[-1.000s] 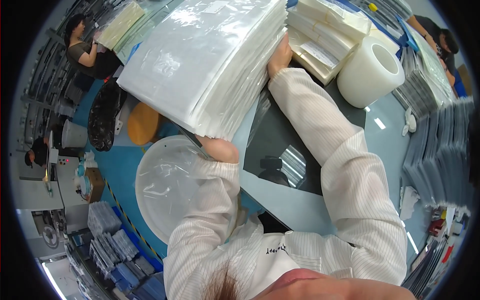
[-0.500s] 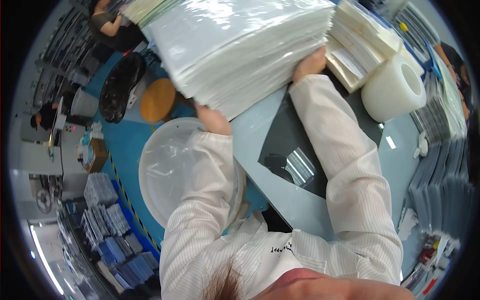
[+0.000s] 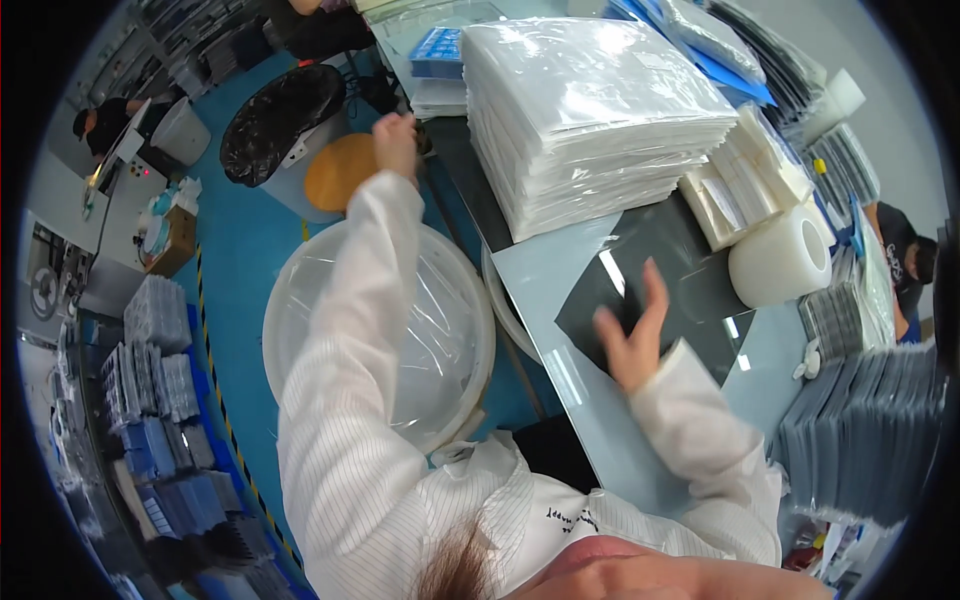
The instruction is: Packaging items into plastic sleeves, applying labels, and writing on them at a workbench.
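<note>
A tall stack of clear plastic sheets or bags (image 3: 590, 130) stands on the table, its top glossy and its sides layered. My left hand (image 3: 396, 145) is raised left of the stack, apart from it, over the edge of a round orange stool (image 3: 340, 172). Its fingers look curled in, slightly blurred, with nothing seen in them. My right hand (image 3: 638, 335) hovers in front of the stack, above a dark glossy sheet (image 3: 690, 255) on the table. Thumb and fingers are spread, and it holds nothing.
A white roll of film (image 3: 780, 262) and cream packets (image 3: 745, 180) stand right of the stack. Below my left arm is a large round white tub (image 3: 455, 300) with clear plastic. A bin with a black bag (image 3: 275, 125) stands beyond. Grey sheets (image 3: 860, 430) fill the far right.
Both hands held the stack in the air; now it rests on the table, let go. My left hand has moved up and left, my right hand back towards me.
</note>
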Available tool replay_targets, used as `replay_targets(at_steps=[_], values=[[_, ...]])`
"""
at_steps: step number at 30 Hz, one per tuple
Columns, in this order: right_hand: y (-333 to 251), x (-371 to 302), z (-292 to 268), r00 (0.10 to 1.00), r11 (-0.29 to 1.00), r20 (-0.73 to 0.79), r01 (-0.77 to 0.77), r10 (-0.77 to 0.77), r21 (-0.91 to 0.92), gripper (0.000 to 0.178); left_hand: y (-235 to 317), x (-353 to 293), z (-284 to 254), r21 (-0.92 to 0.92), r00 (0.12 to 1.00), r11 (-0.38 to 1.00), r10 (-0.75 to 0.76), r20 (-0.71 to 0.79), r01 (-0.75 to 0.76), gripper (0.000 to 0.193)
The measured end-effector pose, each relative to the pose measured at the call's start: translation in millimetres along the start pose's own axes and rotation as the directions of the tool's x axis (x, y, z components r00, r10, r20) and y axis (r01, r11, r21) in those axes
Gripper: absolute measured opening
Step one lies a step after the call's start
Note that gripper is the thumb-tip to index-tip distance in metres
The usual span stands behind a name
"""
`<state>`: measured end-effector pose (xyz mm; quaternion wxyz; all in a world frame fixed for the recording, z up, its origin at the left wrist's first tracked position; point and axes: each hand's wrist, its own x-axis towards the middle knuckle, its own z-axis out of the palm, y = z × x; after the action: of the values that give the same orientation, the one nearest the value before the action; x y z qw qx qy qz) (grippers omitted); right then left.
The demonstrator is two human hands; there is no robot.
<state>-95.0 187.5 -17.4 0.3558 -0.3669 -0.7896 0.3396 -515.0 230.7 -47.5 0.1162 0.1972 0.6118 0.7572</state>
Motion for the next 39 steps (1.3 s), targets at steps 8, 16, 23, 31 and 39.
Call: replay_targets(at_steps=[8,16,23,31,39], values=[[-33.1,-47.6,-11.6,0.947,0.861,0.317,0.197,-0.044,-0.468,0.074,48.0,116.2,63.3,-0.004,0.891,0.891,-0.455,-0.001,0.455,0.084],[-40.7,-46.6,-7.5,0.942,0.844,0.336,0.195,-0.019,-0.500,0.076,48.9,148.6,58.1,0.327,0.853,0.816,-0.519,0.052,0.477,0.083],[-30.8,-44.9,-9.3,0.956,0.833,0.292,0.161,0.001,-0.529,0.076,79.7,141.0,82.4,0.314,0.758,0.799,-0.593,0.271,0.513,0.064],[-29.9,-50.0,-5.7,0.964,0.849,0.262,0.168,-0.036,-0.501,0.074,89.7,119.4,40.8,0.090,0.895,0.930,-0.367,0.253,0.356,0.053],[-27.4,-55.4,-6.1,0.973,0.891,0.210,0.176,-0.094,-0.418,0.068,137.9,25.9,-98.4,-0.204,0.987,0.966,-0.158,0.031,0.161,0.052]])
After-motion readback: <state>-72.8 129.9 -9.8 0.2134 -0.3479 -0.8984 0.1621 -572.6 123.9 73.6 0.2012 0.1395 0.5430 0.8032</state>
